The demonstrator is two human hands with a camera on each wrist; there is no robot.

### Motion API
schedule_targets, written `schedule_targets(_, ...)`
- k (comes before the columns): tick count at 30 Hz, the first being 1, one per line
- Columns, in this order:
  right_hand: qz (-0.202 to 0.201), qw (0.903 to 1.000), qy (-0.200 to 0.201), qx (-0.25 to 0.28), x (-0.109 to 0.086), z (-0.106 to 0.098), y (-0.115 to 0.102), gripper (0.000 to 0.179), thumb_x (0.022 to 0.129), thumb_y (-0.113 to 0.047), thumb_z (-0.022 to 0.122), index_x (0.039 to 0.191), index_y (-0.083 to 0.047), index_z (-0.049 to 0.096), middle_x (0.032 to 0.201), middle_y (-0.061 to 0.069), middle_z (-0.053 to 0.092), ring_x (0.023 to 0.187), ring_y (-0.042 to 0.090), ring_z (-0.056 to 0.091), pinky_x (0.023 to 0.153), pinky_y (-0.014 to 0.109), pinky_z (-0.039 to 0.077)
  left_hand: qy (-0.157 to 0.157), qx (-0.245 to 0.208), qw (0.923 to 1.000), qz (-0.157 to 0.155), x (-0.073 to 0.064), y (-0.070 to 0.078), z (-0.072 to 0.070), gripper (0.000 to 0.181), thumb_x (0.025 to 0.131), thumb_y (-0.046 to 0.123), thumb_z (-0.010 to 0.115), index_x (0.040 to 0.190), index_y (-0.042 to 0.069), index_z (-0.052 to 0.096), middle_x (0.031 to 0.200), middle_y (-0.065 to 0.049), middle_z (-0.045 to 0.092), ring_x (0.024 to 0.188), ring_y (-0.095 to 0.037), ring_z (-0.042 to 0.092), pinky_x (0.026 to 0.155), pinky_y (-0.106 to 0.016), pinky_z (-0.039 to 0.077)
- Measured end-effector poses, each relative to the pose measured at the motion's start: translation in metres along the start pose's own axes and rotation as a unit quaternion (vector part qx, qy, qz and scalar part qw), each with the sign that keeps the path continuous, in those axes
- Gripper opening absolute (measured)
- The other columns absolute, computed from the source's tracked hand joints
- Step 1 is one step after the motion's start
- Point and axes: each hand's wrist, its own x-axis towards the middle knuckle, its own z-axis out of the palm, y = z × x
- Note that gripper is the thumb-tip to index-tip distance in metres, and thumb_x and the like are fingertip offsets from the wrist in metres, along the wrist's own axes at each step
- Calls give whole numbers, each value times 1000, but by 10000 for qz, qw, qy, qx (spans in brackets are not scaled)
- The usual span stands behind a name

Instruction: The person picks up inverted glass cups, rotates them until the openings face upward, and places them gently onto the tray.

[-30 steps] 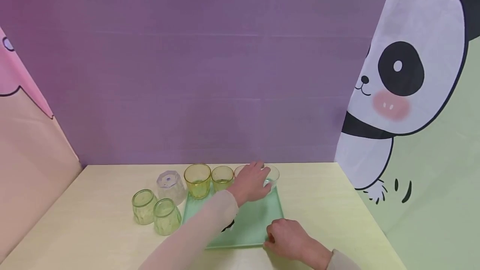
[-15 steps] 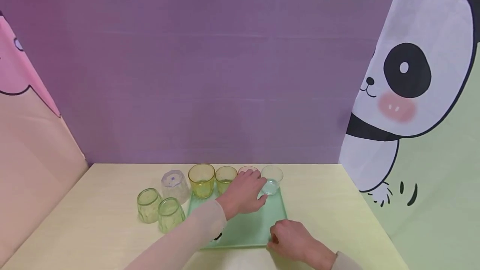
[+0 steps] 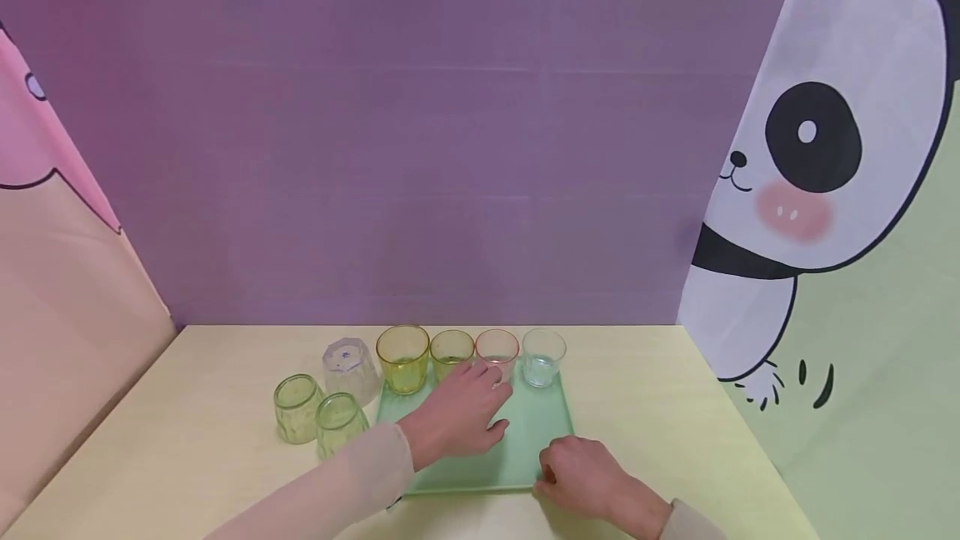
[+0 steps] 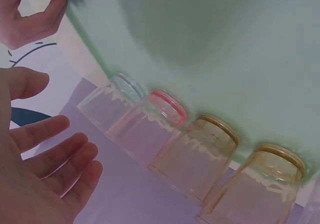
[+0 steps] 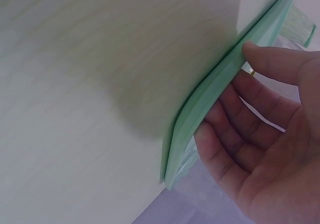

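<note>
On the light green tray [image 3: 525, 440], a row of glasses stands along the far edge: a large yellow glass [image 3: 403, 361], a smaller yellow glass [image 3: 452, 348], a pink-rimmed glass [image 3: 498, 346] and a clear glass [image 3: 543, 358]. My left hand [image 3: 459, 413] is over the middle of the tray, fingers spread and holding nothing; it partly covers the smaller yellow and pink-rimmed glasses in the head view. At the tray's near right corner, my right hand [image 3: 581, 475] holds the rim, its thumb and curled fingertips on the edge in the right wrist view.
Left of the tray, a pale purple glass [image 3: 349, 369] stands upside down. Two green glasses [image 3: 296, 408] are in front of it, one close beside the tray. The pale wooden table [image 3: 660, 407] ends at a purple backdrop [image 3: 450, 148], with cartoon-printed sheets at both sides.
My left hand has drawn back from the clear and pink-rimmed glasses, towards the left and nearer me, uncovering them. The right hand stays at the tray corner.
</note>
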Motion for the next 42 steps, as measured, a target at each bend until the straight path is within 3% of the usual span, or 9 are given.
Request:
schedule_targets(4,32,10000,-11,3,0,1,0,31,81,-26,82,63,-20,57,63,-15,48,58,2,46,52,26,41,25,69,10000,22,-10,-2,1,24,92,40,68,95,17,66,96,1,59,99,-20,58,90,-38,48)
schedule_targets(10,11,10000,-35,38,1,2,0,31,82,-26,81,63,-20,57,63,-14,48,59,2,46,51,26,41,188,-102,9997,-140,-25,-12,-2,28,91,37,70,105,14,69,109,-3,61,104,-25,58,91,-42,48)
schedule_targets(17,25,9999,-128,74,2,1,-1,32,83,-25,80,63,-20,56,63,-14,47,59,2,43,52,26,40,168,-282,9983,-476,-45,-29,-10,33,91,34,70,113,10,68,119,-10,62,111,-30,58,94,-48,49)
schedule_targets(24,64,9998,-170,47,2,0,2,32,83,-27,80,63,-20,57,63,-14,47,60,3,43,53,26,41,414,-418,9936,-961,-65,-48,-13,34,87,29,74,111,6,68,110,-10,60,100,-30,57,86,-45,49)
schedule_targets(34,78,9998,-156,74,3,0,2,33,83,-27,80,62,-21,56,62,-15,46,59,2,42,52,26,40,252,-406,9879,-1475,-88,-68,-16,38,85,27,75,115,5,67,109,-11,60,98,-32,57,85,-48,49)
schedule_targets(42,58,9998,-145,154,3,-1,2,32,84,-28,81,64,-20,57,63,-15,47,60,2,43,52,26,40,-12,-265,9853,-1687,-106,-80,-13,38,83,29,76,113,7,67,104,-11,58,95,-33,56,80,-51,50)
